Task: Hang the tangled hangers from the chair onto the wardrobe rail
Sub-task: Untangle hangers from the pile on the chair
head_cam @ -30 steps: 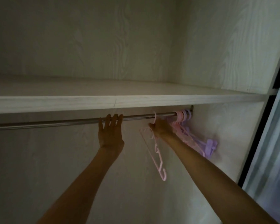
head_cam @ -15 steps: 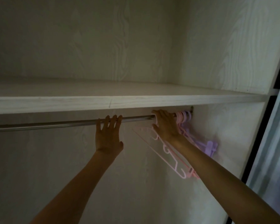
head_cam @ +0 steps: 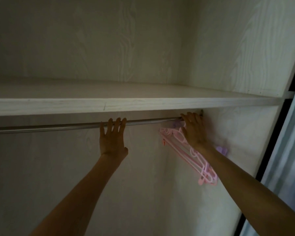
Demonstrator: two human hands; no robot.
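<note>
**Hangers gathered at the far right end of a wardrobe rail**

Two bare arms reach up into a pale wood-grain wardrobe, under a thick white shelf (head_cam: 143, 103). A round, silver metal rail (head_cam: 58, 127) runs left to right just beneath that shelf.

The left hand (head_cam: 113, 136) lies flat against the rail, fingers straight and spread, gripping nothing; it looks placed there for balance. The right hand (head_cam: 193, 131) is at the rail's right end, near the side wall, fingers extended over the hooks of a cluster of thin pink plastic hangers (head_cam: 186, 150). The hangers dangle from the rail there, tilted down towards the right under the forearm. The hand seems to press them together against the wall to leave the rail free, though the dim light hides whether any finger curls round a hook. A lilac plastic hanger (head_cam: 222, 149) peeks out behind the wrist.
</note>
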